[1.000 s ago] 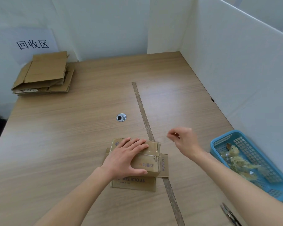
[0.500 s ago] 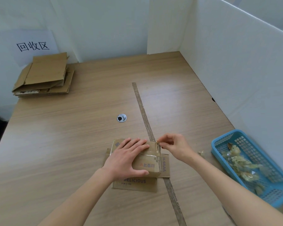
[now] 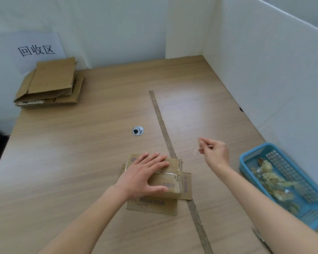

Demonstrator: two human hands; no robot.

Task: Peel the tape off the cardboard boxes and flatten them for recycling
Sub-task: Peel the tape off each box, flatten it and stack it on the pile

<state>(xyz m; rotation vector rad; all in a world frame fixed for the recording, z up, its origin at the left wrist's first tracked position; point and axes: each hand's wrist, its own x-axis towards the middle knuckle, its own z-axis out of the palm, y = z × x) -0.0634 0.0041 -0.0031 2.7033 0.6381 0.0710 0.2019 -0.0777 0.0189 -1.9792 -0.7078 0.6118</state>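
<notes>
A small brown cardboard box point(image 3: 170, 182) with clear tape on it lies near the table's front middle, its flaps spread flat under it. My left hand point(image 3: 145, 176) presses flat on top of the box with straight fingers. My right hand point(image 3: 214, 152) is raised to the right of the box, apart from it, and pinches a small scrap of clear tape point(image 3: 197, 146) between thumb and fingertips.
A stack of flattened cardboard point(image 3: 50, 84) lies at the back left under a paper sign. A blue plastic basket point(image 3: 250, 158) with crumpled tape sits at the right. White partition walls close the back and right. A metal cable grommet point(image 3: 137, 130) sits mid-table.
My right hand went from the box's right top edge up and to the right, pulling a scrap of tape away with it. My left hand stayed pressed on the box.
</notes>
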